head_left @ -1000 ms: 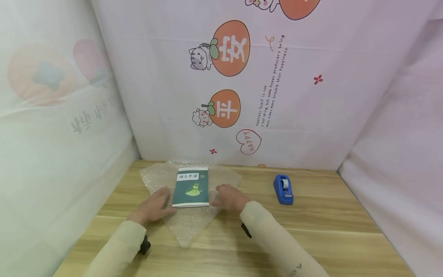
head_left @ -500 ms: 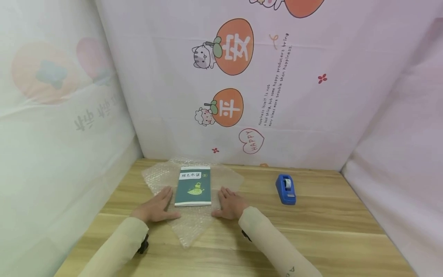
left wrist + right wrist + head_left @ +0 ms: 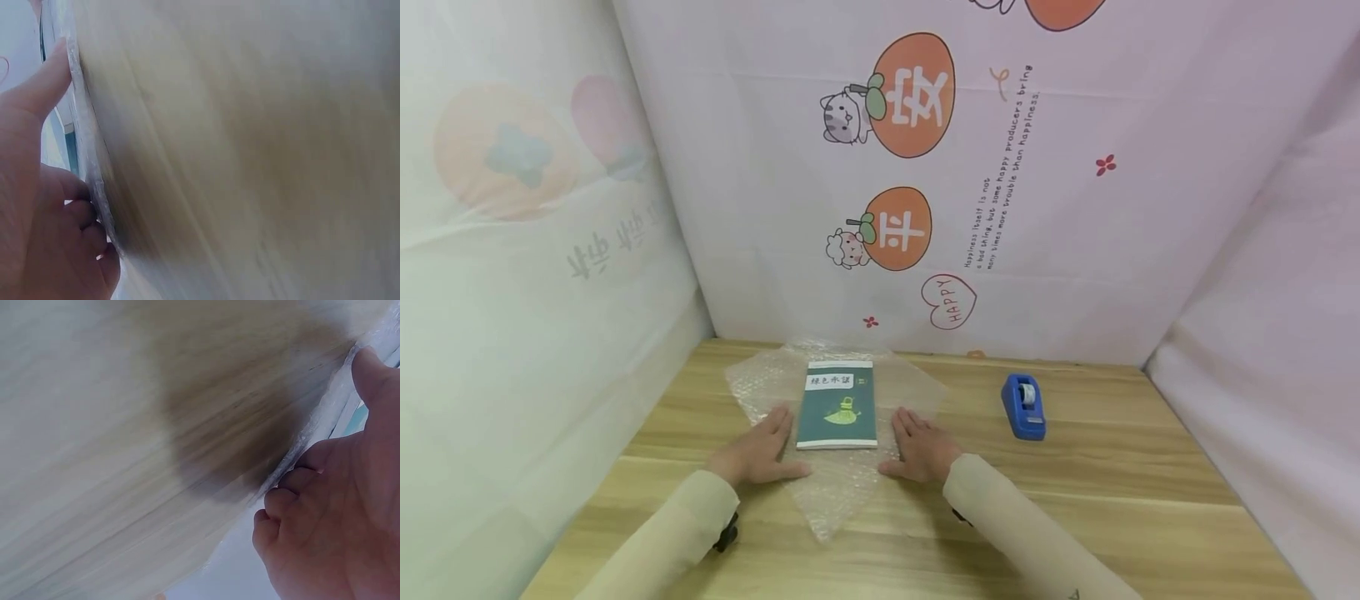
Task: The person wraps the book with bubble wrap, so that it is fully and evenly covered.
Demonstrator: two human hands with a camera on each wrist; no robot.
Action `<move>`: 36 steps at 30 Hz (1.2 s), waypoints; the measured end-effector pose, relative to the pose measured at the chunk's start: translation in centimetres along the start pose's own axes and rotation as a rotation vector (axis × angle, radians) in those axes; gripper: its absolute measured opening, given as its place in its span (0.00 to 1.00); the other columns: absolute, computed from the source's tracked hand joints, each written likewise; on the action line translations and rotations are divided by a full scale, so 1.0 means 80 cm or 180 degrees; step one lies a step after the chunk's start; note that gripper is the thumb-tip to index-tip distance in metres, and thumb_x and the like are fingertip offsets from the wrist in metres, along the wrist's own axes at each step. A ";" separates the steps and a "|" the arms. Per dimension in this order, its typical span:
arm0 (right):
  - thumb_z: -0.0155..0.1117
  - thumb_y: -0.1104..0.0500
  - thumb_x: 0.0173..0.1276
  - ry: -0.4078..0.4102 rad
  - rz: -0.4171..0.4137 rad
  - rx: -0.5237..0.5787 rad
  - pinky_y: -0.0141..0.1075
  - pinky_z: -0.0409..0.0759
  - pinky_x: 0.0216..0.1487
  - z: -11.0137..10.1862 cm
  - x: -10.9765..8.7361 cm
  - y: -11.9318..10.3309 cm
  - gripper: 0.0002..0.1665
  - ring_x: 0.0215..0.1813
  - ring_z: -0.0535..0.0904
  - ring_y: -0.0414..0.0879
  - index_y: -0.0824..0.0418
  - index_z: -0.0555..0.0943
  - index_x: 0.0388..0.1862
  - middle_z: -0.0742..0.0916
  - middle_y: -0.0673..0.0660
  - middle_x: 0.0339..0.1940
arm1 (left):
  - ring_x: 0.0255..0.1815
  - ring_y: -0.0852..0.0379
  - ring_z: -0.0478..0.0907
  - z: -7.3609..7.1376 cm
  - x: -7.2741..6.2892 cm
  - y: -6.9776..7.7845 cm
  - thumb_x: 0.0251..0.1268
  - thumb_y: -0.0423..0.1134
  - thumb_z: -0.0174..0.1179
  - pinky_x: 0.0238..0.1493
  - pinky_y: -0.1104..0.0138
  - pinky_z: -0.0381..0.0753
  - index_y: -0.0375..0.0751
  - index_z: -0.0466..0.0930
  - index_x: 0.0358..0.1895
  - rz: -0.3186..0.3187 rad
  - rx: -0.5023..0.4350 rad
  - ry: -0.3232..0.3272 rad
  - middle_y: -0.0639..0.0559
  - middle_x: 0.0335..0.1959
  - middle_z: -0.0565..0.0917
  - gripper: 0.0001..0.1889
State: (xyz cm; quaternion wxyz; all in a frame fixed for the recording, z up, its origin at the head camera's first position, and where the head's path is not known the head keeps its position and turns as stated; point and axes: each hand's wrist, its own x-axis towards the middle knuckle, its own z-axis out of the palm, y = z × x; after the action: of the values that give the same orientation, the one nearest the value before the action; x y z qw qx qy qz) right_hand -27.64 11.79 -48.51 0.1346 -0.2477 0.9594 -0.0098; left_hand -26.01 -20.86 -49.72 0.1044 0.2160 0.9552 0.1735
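A green booklet [image 3: 837, 406] with white bands and a leaf drawing lies on a sheet of clear bubble wrap [image 3: 831, 492], set cornerwise on the wooden table. To the booklet's left, my left hand [image 3: 758, 452] rests on the wrap, fingers extended and thumb pointing inward. My right hand [image 3: 922, 450] rests on the wrap at the other side in much the same way. Neither hand touches the booklet in the head view. Each wrist view shows the fingers and thumb along the edge of the bubble wrap [image 3: 94, 169], low over the wood; parts of the booklet are hidden there.
A blue tape dispenser [image 3: 1024, 407] with a roll of tape stands on the table [image 3: 1120, 492] to the right. A printed white cloth [image 3: 1045, 250] hangs behind the table's far edge. More cloth [image 3: 550, 350] closes the left side and the right side.
Both hands have settled from hovering blurred beside the booklet onto the wrap, fingers spread flatter. The wrap, booklet and hands have then slid slightly right together. The dispenser stays put.
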 end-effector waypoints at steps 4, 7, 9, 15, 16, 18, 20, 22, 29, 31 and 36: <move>0.57 0.28 0.76 0.0019 0.0000 0.0045 0.50 0.60 0.87 -0.002 -0.015 0.006 0.58 0.89 0.55 0.58 0.70 0.57 0.85 0.61 0.67 0.88 | 0.87 0.27 0.44 0.003 0.002 0.012 0.70 0.66 0.64 0.87 0.41 0.51 0.18 0.48 0.81 -0.0042 0.0001 -0.0032 0.22 0.85 0.44 0.59; 0.57 0.29 0.77 0.0004 -0.0005 0.0095 0.50 0.60 0.87 0.000 -0.023 0.014 0.58 0.89 0.54 0.59 0.71 0.57 0.85 0.60 0.68 0.88 | 0.88 0.28 0.44 0.005 0.006 0.022 0.69 0.67 0.63 0.87 0.42 0.52 0.19 0.48 0.81 -0.0068 0.0019 -0.0067 0.23 0.85 0.43 0.60; 0.57 0.29 0.77 -0.0040 0.0043 0.0143 0.51 0.60 0.87 0.001 -0.027 0.019 0.58 0.89 0.53 0.59 0.70 0.56 0.85 0.59 0.67 0.88 | 0.88 0.29 0.44 0.007 0.008 0.027 0.69 0.68 0.63 0.87 0.42 0.52 0.20 0.48 0.82 -0.0095 0.0026 -0.0091 0.24 0.86 0.43 0.60; 0.57 0.28 0.76 -0.0096 0.0151 0.0267 0.52 0.59 0.88 0.006 -0.039 0.031 0.59 0.90 0.52 0.59 0.68 0.54 0.86 0.57 0.66 0.89 | 0.88 0.31 0.45 0.014 0.014 0.042 0.68 0.69 0.63 0.87 0.43 0.53 0.21 0.48 0.82 -0.0121 0.0017 -0.0087 0.26 0.86 0.44 0.60; 0.57 0.28 0.76 -0.0101 0.0164 0.0284 0.52 0.58 0.88 0.006 -0.041 0.033 0.59 0.90 0.52 0.59 0.68 0.54 0.86 0.57 0.66 0.89 | 0.88 0.31 0.45 0.015 0.015 0.044 0.68 0.69 0.63 0.87 0.44 0.53 0.22 0.48 0.82 -0.0117 0.0025 -0.0088 0.26 0.86 0.44 0.60; 0.57 0.27 0.76 -0.0119 0.0178 0.0301 0.52 0.58 0.88 0.007 -0.046 0.038 0.59 0.90 0.52 0.59 0.67 0.54 0.86 0.57 0.65 0.89 | 0.89 0.32 0.45 0.017 0.018 0.049 0.68 0.69 0.63 0.87 0.44 0.54 0.22 0.49 0.82 -0.0094 0.0031 -0.0089 0.26 0.86 0.45 0.60; 0.56 0.28 0.76 -0.0149 0.0170 0.0317 0.53 0.57 0.88 0.008 -0.051 0.044 0.59 0.90 0.51 0.60 0.67 0.53 0.87 0.56 0.65 0.89 | 0.89 0.32 0.45 0.020 0.020 0.053 0.68 0.70 0.62 0.88 0.45 0.54 0.22 0.49 0.82 -0.0089 0.0048 -0.0097 0.27 0.86 0.45 0.60; 0.56 0.28 0.76 -0.0169 0.0136 0.0351 0.54 0.56 0.88 0.007 -0.055 0.049 0.59 0.90 0.50 0.61 0.67 0.53 0.87 0.55 0.66 0.89 | 0.89 0.32 0.45 0.023 0.022 0.058 0.68 0.70 0.62 0.88 0.46 0.54 0.22 0.49 0.82 -0.0084 0.0077 -0.0097 0.27 0.86 0.45 0.61; 0.56 0.28 0.77 -0.0151 0.0040 0.0474 0.56 0.56 0.88 0.010 -0.064 0.071 0.59 0.90 0.48 0.63 0.68 0.51 0.87 0.54 0.67 0.89 | 0.88 0.33 0.47 0.033 0.031 0.073 0.67 0.72 0.61 0.88 0.48 0.55 0.21 0.51 0.81 -0.0040 0.0211 -0.0041 0.26 0.86 0.48 0.61; 0.57 0.28 0.76 -0.0119 0.0033 0.0513 0.57 0.57 0.87 0.012 -0.066 0.077 0.60 0.90 0.49 0.64 0.68 0.52 0.87 0.54 0.68 0.89 | 0.88 0.33 0.48 0.034 0.034 0.076 0.67 0.72 0.62 0.87 0.48 0.56 0.21 0.51 0.81 -0.0029 0.0207 -0.0028 0.26 0.86 0.49 0.61; 0.59 0.29 0.75 -0.0057 0.0032 0.0588 0.59 0.59 0.86 0.014 -0.068 0.088 0.60 0.89 0.50 0.66 0.69 0.52 0.86 0.55 0.69 0.89 | 0.88 0.34 0.49 0.036 0.042 0.082 0.68 0.71 0.62 0.87 0.48 0.56 0.22 0.52 0.82 -0.0010 0.0219 0.0002 0.27 0.86 0.50 0.60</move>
State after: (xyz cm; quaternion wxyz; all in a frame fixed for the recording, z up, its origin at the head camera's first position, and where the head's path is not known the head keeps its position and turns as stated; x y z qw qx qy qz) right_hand -26.06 20.62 -48.84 0.1654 -0.2295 0.9544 -0.0954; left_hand -25.74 -12.97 -50.30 0.0968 0.2179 0.9609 0.1405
